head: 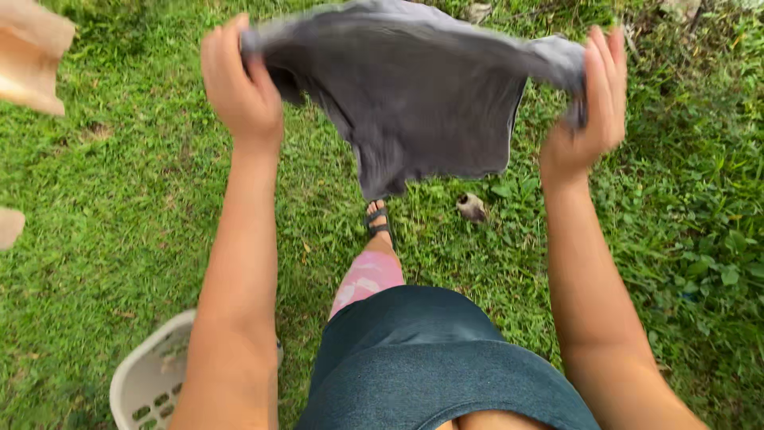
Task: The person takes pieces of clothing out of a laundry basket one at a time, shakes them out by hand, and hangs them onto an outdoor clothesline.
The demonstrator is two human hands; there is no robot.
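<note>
A grey piece of cloth (422, 103) hangs stretched between both raised hands, over grass. My left hand (240, 84) grips its left upper corner. My right hand (593, 103) grips the right upper corner, with the fingers curled around the bunched edge. The lower part of the cloth droops free above my sandalled foot (378, 221). The cloth is slightly blurred.
A white slotted laundry basket (147, 382) stands on the grass at lower left, beside my left forearm. Tan pieces of cloth (30, 56) hang at the upper left edge. A small stone-like lump (471, 207) lies in the grass near my foot.
</note>
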